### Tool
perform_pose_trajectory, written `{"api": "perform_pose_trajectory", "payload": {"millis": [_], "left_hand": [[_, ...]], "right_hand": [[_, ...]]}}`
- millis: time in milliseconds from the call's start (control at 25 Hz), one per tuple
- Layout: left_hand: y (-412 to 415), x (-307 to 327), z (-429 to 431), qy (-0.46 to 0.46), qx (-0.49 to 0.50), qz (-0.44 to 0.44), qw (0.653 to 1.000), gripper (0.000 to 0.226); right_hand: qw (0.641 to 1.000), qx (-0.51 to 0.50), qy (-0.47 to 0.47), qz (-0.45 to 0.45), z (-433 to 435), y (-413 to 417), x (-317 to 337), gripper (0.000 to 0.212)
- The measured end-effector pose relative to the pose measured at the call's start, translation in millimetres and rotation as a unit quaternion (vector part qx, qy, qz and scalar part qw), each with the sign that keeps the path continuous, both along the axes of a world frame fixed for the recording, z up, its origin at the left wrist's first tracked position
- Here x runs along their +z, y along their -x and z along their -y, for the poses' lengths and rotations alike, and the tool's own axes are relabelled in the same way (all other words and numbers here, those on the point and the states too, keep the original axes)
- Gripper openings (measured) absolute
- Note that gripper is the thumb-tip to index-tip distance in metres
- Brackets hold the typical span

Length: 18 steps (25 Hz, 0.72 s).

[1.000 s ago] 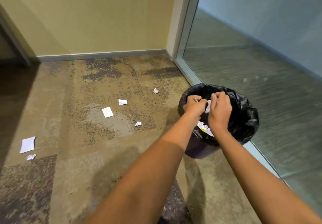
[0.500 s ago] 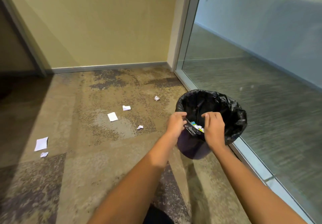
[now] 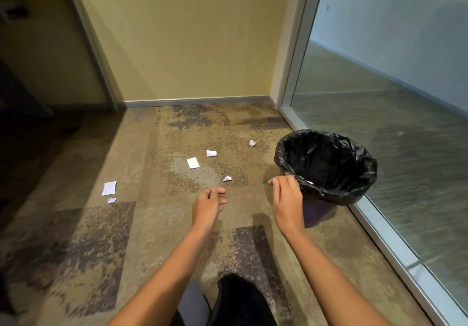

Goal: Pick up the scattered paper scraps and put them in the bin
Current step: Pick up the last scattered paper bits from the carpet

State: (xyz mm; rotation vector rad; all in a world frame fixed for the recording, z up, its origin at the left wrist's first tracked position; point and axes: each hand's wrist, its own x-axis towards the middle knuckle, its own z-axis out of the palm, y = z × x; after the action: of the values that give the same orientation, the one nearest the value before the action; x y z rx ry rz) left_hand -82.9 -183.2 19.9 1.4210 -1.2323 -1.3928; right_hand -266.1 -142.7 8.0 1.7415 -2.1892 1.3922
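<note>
On the mottled brown carpet [image 3: 152, 224] ahead of you lie six white paper scraps, and both your hands hover empty above it. Your left hand [image 3: 208, 205] hangs with its fingers loosely curled and nothing between them. Your right hand [image 3: 287, 199] is just as slack and bare, its fingertips just beside the near rim of the round bin lined with a crinkled black plastic bag [image 3: 329, 158].

The step in hand looks to be reaching for the next scrap. Take the small crumpled white scrap [image 3: 227, 178] first, since it lies nearest, between your hands and a little beyond them. Pinch it from above with thumb and forefinger; being balled, it should lift easily.

Just past it lie the flat white rectangular scrap [image 3: 193, 162] and the folded white scrap [image 3: 211, 153]. Work a nail under an edge of the flat one, as it will likely cling to the pile. Gather several before you turn back to the bin.

The crumpled white ball [image 3: 252, 143] sits near the bin's left side. Well apart to your left lie a larger flat white sheet [image 3: 109, 188] and a tiny crumpled bit [image 3: 112, 200] just beside it. A few dropped scraps [image 3: 305, 180] show inside the bin by its near rim.
</note>
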Motion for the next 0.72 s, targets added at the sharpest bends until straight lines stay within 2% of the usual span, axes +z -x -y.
{"api": "perform_pose_trajectory", "payload": {"millis": [240,360,480,600,720], "left_hand": [[-78,-31,23,-0.019,0.105,0.054,0.993,0.033],[-89,-52,51,-0.037,0.124,0.082,0.988,0.034],[-86,-77,81,-0.043,0.127,0.112,0.985,0.030],[-77,-101,121,-0.031,0.114,0.158,0.980,0.025],[-63,-134,183,-0.005,0.081,0.230,0.970,0.024]], "right_hand": [[0.999,0.019,-0.032,0.028,27,-39,-24,0.033],[0.995,0.034,-0.085,0.038,56,-54,-44,0.024],[0.989,0.057,-0.133,0.021,89,-62,-66,0.020],[0.987,0.078,-0.138,0.004,130,-66,-92,0.012],[0.982,0.063,-0.178,-0.006,186,-59,-131,0.019]]}}
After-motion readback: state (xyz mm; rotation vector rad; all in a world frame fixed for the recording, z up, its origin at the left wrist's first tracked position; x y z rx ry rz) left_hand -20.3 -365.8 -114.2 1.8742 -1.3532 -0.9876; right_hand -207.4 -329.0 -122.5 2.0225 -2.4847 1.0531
